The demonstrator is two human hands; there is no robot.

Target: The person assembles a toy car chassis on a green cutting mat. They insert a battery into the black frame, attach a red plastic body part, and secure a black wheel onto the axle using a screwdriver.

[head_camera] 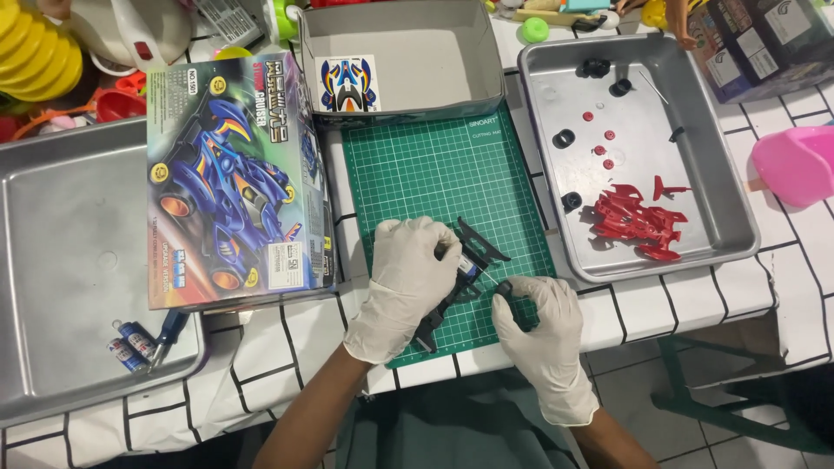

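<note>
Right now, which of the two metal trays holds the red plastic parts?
The tray on the right, beside the green cutting mat; the left tray holds only two small batteries.

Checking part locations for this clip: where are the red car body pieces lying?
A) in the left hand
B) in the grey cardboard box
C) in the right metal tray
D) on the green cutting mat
C: the red body pieces lie inside the right metal tray, beside loose black wheels.

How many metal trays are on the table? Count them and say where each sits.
2. One metal tray lies at the left, beside the toy car box. The other tray lies at the right of the green cutting mat, holding red and black parts.
</note>
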